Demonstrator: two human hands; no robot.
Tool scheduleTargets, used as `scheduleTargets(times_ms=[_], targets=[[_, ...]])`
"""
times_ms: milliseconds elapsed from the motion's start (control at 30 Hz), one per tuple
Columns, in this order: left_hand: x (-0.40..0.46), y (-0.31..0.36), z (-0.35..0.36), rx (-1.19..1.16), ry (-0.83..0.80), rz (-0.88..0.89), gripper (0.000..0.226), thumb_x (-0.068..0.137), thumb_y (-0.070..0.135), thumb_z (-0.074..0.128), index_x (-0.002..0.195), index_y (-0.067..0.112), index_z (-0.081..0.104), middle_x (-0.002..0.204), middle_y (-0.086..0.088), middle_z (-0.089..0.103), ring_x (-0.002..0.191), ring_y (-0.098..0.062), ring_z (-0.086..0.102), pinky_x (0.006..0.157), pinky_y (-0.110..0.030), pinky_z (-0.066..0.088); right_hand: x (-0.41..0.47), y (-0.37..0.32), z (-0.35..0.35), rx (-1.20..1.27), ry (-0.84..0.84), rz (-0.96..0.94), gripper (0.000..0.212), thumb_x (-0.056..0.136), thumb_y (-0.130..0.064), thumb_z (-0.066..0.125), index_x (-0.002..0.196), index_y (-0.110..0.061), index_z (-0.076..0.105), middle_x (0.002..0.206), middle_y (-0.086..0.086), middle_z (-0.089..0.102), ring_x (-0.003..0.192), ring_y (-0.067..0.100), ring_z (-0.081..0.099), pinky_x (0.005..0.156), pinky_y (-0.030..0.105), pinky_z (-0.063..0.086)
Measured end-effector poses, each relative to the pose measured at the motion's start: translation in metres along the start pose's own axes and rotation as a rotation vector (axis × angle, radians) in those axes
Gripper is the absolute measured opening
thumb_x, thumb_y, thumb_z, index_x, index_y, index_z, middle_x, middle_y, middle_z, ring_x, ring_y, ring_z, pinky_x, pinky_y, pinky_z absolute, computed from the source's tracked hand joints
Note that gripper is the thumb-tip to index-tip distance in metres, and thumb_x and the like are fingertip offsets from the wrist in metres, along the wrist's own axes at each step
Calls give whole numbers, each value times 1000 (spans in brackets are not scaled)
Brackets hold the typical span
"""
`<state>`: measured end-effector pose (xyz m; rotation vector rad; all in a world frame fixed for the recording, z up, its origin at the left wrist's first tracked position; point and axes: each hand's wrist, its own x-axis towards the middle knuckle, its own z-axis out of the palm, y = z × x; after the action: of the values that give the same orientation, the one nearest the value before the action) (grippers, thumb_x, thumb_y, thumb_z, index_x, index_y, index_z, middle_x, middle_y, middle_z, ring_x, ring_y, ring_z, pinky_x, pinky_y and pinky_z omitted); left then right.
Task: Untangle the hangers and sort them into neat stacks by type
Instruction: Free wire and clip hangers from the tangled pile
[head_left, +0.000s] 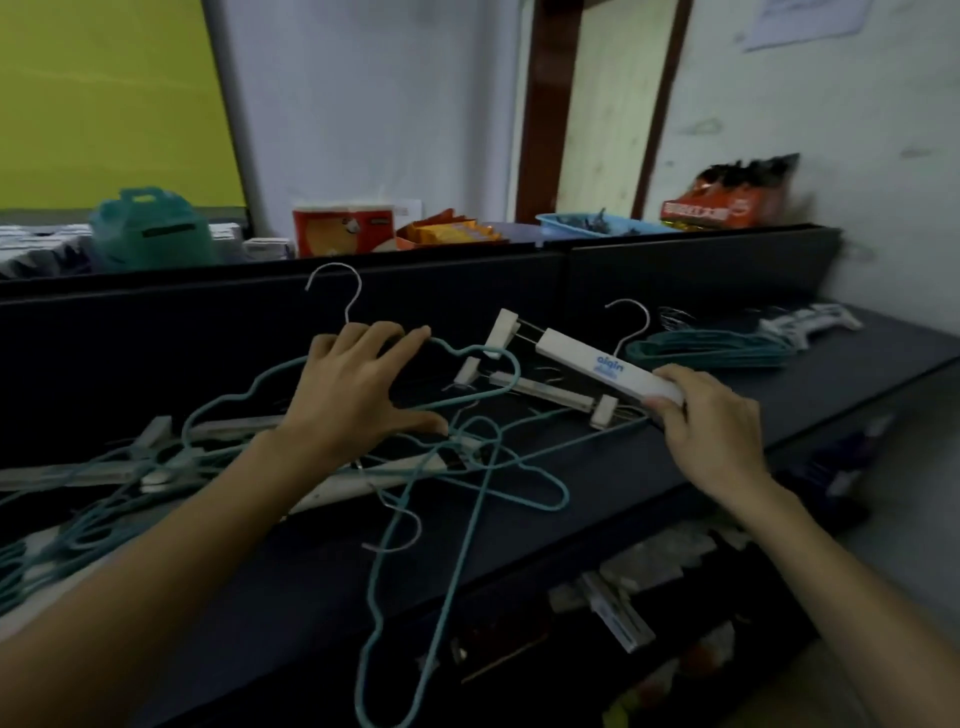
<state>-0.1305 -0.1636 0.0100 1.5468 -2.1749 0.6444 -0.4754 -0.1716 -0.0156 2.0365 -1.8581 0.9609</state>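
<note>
Dark, matte desktop (857, 374) runs from lower left to upper right in the head view, backed by a low black partition (675, 265). Beyond the partition stand a green bag (150, 228), a red-and-white box (343, 228), orange snack packets (452, 231), a blue basket (592, 223) and a red packet (727, 200), against a pale wall with a brown door frame (540, 109).

On the desktop sprawls a tangle of teal wire hangers (467, 457) mixed with white clip hangers, some teal loops hanging over the front edge. The left hand (353, 395) rests on the tangle with fingers spread wide, fingertips touching a teal wire. The right hand (711, 421) pinches the end of a white clip hanger (587, 364), lifted above the tangle, its clips still among the teal wires.

Far right on the desktop lies a neat stack of teal hangers (711, 353), with a pile of white hangers (810, 325) just behind it. Below the desk edge a shelf holds blurred clutter (639, 587).
</note>
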Motion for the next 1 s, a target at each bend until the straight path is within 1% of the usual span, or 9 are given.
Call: scheduleTargets(times_ms=[133, 300, 467, 567, 667, 733, 833, 933, 1000], targets=[[19, 45, -3, -6, 61, 84, 95, 71, 82, 32, 139, 18, 47, 123, -8, 56, 109, -30, 49, 87, -44, 39, -9, 42, -18, 7, -8, 74, 29, 95, -32, 54, 121, -20, 58, 107, 3, 63, 94, 27, 59, 79, 39, 36], [58, 115, -4, -39, 122, 150, 87, 78, 80, 34, 142, 21, 43, 126, -4, 53, 112, -26, 49, 92, -42, 36, -5, 115, -41, -6, 18, 96, 32, 94, -33, 56, 121, -18, 59, 108, 5, 63, 95, 29, 60, 80, 41, 37], [104, 202, 10, -95, 79, 222, 83, 79, 77, 39, 146, 28, 33, 136, 3, 47, 124, -18, 44, 104, -36, 17, 5, 213, -73, -42, 60, 128, 32, 92, -30, 59, 120, -15, 61, 109, 8, 65, 97, 32, 60, 82, 44, 40], [132, 248, 15, -189, 108, 237, 84, 77, 73, 47, 146, 29, 28, 142, 3, 42, 130, -16, 39, 109, -35, 13, 11, 268, -89, -57, 92, 152, 30, 91, -27, 61, 118, -14, 62, 108, 9, 66, 97, 34, 60, 81, 44, 40], [159, 284, 18, -330, 138, 261, 81, 76, 67, 51, 142, 25, 32, 143, 1, 41, 131, -17, 37, 110, -32, 18, 16, 310, -100, -57, 122, 168, 28, 88, -24, 64, 114, -13, 64, 105, 11, 67, 94, 35, 62, 81, 45, 41], [173, 301, 22, -426, 147, 287, 80, 76, 62, 57, 140, 20, 35, 144, -2, 37, 130, -19, 38, 106, -30, 29, 21, 331, -105, -60, 128, 172, 28, 88, -23, 65, 113, -12, 64, 104, 12, 67, 93, 35, 62, 81, 47, 43], [188, 320, 33, -547, 164, 321, 77, 74, 45, 75, 135, 19, 37, 139, -2, 35, 121, -16, 44, 98, -31, 44, 31, 355, -109, -67, 145, 179, 27, 88, -22, 64, 113, -12, 64, 102, 14, 67, 89, 36, 63, 79, 48, 46], [205, 330, 41, -646, 237, 341, 72, 71, 31, 82, 127, 23, 38, 133, -2, 43, 113, -8, 47, 98, -23, 44, 40, 374, -107, -46, 162, 196, 27, 88, -21, 64, 114, -12, 64, 103, 14, 66, 88, 37, 62, 80, 49, 47], [218, 332, 44, -724, 314, 335, 69, 69, 25, 84, 122, 22, 40, 130, -4, 49, 114, -10, 52, 99, -22, 45, 49, 385, -103, -43, 168, 192, 27, 88, -21, 65, 114, -12, 64, 104, 14, 66, 89, 37, 62, 80, 49, 47]])
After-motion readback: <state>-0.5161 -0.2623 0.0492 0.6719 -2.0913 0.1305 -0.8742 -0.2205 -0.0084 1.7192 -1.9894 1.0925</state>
